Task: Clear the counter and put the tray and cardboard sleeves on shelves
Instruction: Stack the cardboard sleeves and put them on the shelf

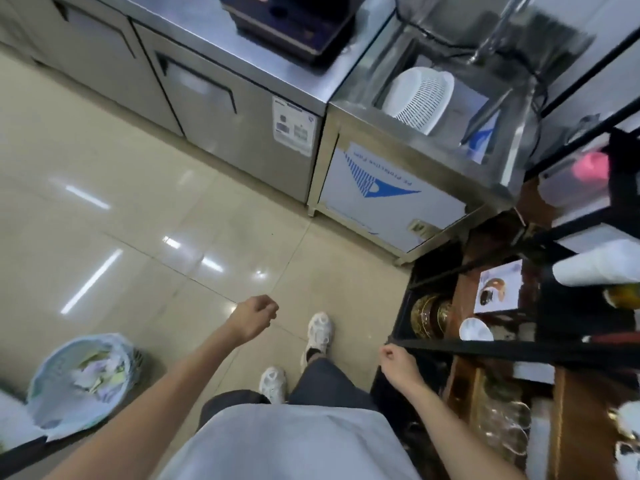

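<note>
I look straight down at the tiled floor and my feet. My left hand (pixel 254 315) hangs over the floor with its fingers curled in and nothing in it. My right hand (pixel 396 360) is also loosely fisted and holds nothing; it hovers beside the corner of the black-framed shelf unit (pixel 485 349) on the right. That unit carries gold-rimmed dishes (pixel 429 315), a white saucer (pixel 476 329), a small picture box (pixel 498 289) and glasses lower down. No tray or cardboard sleeves can be made out. The steel counter (pixel 263 53) runs along the top.
A dark appliance (pixel 291 22) sits on the counter. To its right a steel sink (pixel 450 109) holds a white colander (pixel 420 98). A lined waste bin (pixel 79 379) full of paper stands at the lower left. Open floor lies between counter and bin.
</note>
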